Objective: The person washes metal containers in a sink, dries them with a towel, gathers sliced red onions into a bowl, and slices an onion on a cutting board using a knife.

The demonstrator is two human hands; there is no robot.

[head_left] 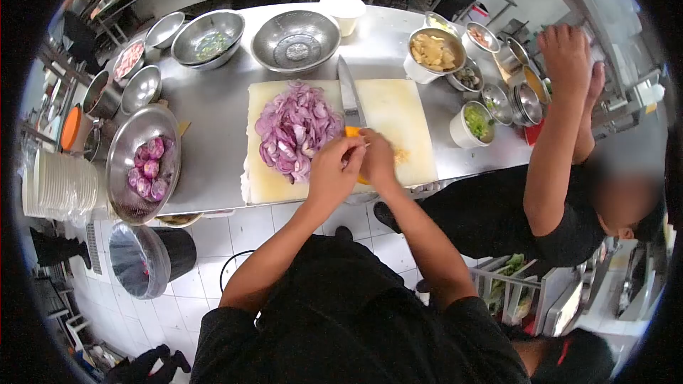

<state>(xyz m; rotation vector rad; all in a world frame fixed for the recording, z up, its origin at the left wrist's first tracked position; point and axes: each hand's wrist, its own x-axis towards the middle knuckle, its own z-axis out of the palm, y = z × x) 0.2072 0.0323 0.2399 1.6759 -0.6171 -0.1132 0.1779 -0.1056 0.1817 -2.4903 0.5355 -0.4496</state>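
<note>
My left hand [336,165] and my right hand [377,159] meet at the near side of the white cutting board [420,110]. Their fingers are bent and drawn together; anything small between them is hidden. Directly below lies a knife [349,89], its blade pointing away from me. Parts of its yellow handle [352,131] show around my hands, but I cannot tell whether either touches it. Left of the blade is a big heap of sliced purple onions [295,128]. Pale yellowish scraps [402,154] lie on the board to the right of my right hand.
At left a steel bowl [171,171] holds whole peeled onions [151,168]. Behind the board stands a steel colander [296,39]. Tubs of yellow pieces [434,52] and chopped greens [478,122] are at right, where a co-worker's arm [555,142] is raised. A lined bin [139,263] stands below.
</note>
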